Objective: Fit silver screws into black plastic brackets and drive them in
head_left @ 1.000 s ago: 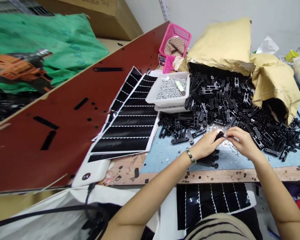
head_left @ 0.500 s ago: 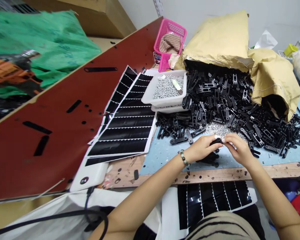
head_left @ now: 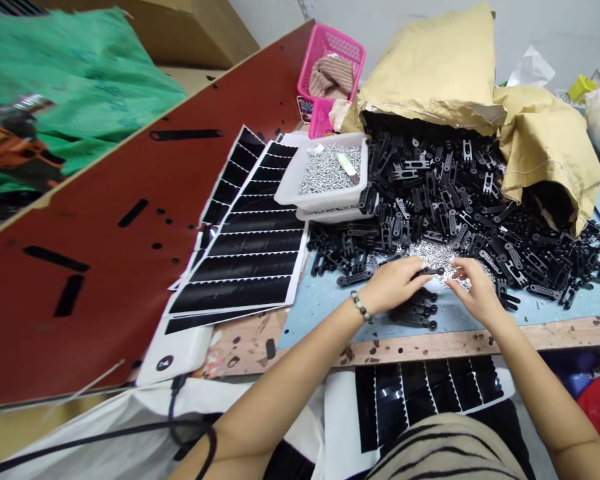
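Note:
My left hand (head_left: 397, 283), with a beaded bracelet at the wrist, pinches a slim black plastic link (head_left: 434, 271); its round end points right, out past the fingertips. Just to the right, my right hand (head_left: 469, 287) hovers with thumb and forefinger apart, and I see nothing between them. Small silvery metal pieces (head_left: 427, 255) are heaped behind both hands. Below the left hand, several black links (head_left: 415, 317) lie side by side on the blue mat (head_left: 350, 320).
A big pile of black plastic parts (head_left: 445, 180) spills from paper sacks (head_left: 430, 67). Left of it stand a white tub of screws (head_left: 330, 170) and sheets of black strips (head_left: 260, 243). A red board (head_left: 105, 267) slants along the left; a pink basket (head_left: 307, 73) sits behind.
My right hand has drawn away from the link, and its fingers have parted. The link stays in my left hand, its round end now showing. The view has shifted slightly.

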`<act>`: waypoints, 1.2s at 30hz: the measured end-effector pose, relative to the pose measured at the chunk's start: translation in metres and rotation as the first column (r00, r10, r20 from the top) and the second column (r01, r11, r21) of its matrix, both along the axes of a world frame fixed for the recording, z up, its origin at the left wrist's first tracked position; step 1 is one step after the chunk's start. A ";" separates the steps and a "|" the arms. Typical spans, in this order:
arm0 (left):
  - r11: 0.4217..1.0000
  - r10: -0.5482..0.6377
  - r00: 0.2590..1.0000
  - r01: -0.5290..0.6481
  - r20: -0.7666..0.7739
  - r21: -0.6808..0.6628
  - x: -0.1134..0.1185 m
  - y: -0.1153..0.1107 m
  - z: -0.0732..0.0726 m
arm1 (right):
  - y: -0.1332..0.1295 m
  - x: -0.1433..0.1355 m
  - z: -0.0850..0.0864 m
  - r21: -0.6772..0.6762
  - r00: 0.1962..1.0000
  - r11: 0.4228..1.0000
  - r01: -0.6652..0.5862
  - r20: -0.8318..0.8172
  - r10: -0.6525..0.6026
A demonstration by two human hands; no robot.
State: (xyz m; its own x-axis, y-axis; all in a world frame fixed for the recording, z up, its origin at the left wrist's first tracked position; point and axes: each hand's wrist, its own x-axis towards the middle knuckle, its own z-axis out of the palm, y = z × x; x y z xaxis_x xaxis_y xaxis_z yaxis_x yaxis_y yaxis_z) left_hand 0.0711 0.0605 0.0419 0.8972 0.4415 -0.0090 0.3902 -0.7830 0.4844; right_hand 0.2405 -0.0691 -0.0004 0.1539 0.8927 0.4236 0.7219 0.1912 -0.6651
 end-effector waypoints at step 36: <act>0.960 -0.211 0.975 0.220 0.068 -0.173 0.011 0.023 -0.057 | -0.012 -0.018 -0.046 -0.077 0.984 0.997 0.026 0.178 -0.012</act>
